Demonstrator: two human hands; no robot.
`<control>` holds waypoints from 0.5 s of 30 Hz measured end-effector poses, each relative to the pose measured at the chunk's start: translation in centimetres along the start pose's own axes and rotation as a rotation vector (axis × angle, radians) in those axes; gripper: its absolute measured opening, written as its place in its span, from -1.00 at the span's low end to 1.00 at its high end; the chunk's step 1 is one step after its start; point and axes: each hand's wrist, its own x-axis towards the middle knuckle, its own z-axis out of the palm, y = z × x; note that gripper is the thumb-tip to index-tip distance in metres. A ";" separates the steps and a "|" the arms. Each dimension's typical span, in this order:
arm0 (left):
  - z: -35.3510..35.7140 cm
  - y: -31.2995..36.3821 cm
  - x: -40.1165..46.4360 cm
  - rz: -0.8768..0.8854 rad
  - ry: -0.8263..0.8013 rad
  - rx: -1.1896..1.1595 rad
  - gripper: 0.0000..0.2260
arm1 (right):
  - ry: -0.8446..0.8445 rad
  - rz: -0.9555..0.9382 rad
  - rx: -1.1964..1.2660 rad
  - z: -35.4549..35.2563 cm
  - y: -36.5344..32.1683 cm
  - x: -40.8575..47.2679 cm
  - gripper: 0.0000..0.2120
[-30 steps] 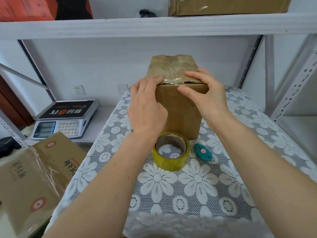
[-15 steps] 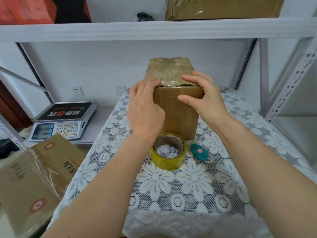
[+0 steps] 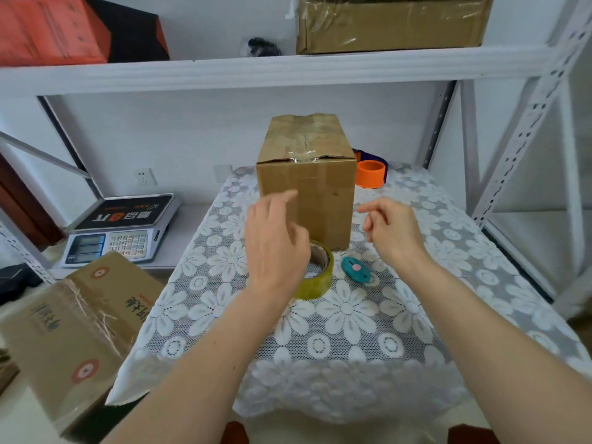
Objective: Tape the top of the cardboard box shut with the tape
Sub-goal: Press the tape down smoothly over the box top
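Note:
A brown cardboard box [image 3: 323,193] stands upright on the lace-covered table [image 3: 352,322], a strip of clear tape running over its closed top flaps and down the front edge. A yellowish tape roll [image 3: 318,277] lies flat in front of the box, partly behind my left hand [image 3: 275,241]. That hand hovers in front of the box's lower left, fingers apart and holding nothing. My right hand [image 3: 394,232] floats to the box's lower right, fingers loosely curled and empty. Neither hand touches the box.
A teal cutter [image 3: 354,269] lies right of the tape roll. An orange roll [image 3: 371,174] sits behind the box on the right. A scale [image 3: 118,229] and a taped carton [image 3: 77,328] are at the left. Shelf uprights rise at the right.
Both hands have let go of the box's top front edge and dropped back toward me. The view has tilted up, showing more of the upper shelf.

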 end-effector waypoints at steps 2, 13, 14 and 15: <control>0.1 -0.1 -1.5 0.006 -0.141 -0.002 -0.76 | -0.057 0.021 -0.039 0.0 0.7 -0.7 -0.70; -0.8 -0.1 -4.2 -0.155 -0.487 0.087 -0.86 | -0.166 0.116 0.045 -1.2 1.7 -4.2 -0.86; -1.1 0.0 -4.1 -0.283 -0.467 -0.109 -0.89 | -0.176 0.123 0.068 -1.4 1.6 -4.4 -0.86; -1.6 0.1 -4.0 -0.395 -0.472 -0.317 -0.90 | -0.182 0.131 0.093 -1.6 1.6 -4.6 -0.86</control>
